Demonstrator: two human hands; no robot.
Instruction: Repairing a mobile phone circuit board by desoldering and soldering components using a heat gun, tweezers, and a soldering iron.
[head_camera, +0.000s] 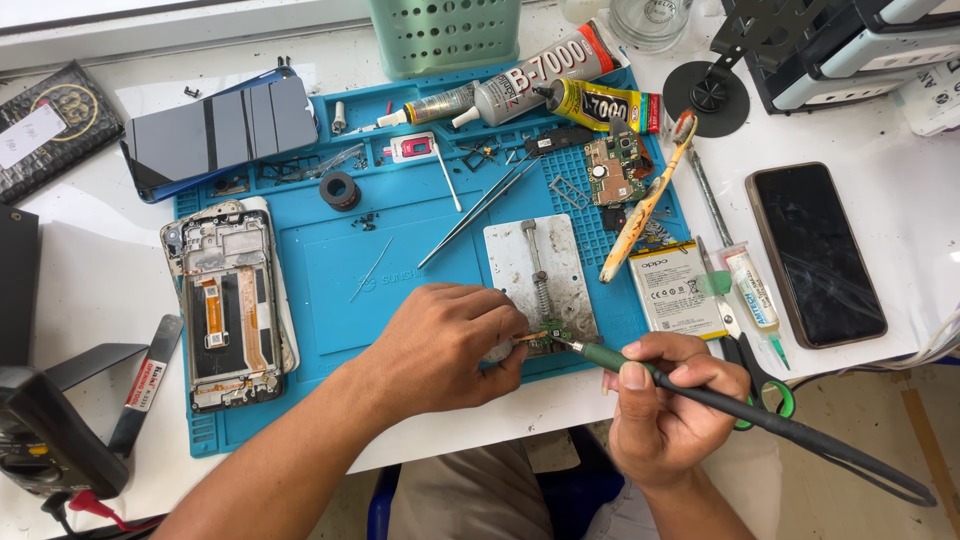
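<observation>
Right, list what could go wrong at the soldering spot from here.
The fingers of the left hand pinch the small green circuit board right beside the tip of the green-handled soldering iron in the right hand; a slip could burn them. The iron's black cord trails off the table edge and could snag. The white-labelled flat phone battery lies close to the heat.

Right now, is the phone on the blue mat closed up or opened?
Opened. The silver-framed phone body lies without a cover, its orange ribbon cables and inner parts showing.
</observation>
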